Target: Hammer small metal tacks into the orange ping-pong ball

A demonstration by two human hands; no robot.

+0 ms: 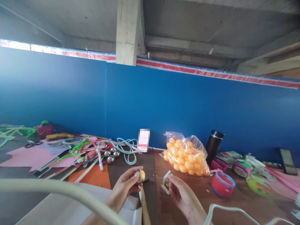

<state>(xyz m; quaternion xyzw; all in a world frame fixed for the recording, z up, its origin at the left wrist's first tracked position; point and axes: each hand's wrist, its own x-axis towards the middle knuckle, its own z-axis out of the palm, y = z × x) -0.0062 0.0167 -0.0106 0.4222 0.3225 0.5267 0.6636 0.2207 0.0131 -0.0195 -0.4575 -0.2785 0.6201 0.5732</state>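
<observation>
My left hand [125,184] pinches a small orange ball [141,176] between thumb and fingers; dark marks show on its side. Across from it, my right hand [179,192] grips a small open white box [166,182]. Little shiny dark pieces lie inside the box, too small to name. Beneath my left hand is a wooden handle [144,206] with a dark piece at its upper end, perhaps a hammer. Behind my right hand sits a clear plastic bag [185,156] full of orange balls.
Silvery bells [111,159], a coiled pale-blue cord [127,150], pink paper [25,156] and sticks crowd the left. At the right stand a black bottle [213,145] and a red-and-blue ring drum [223,185]. A blue partition [164,100] closes the back. Blurred pale tubes [58,195] cross the foreground.
</observation>
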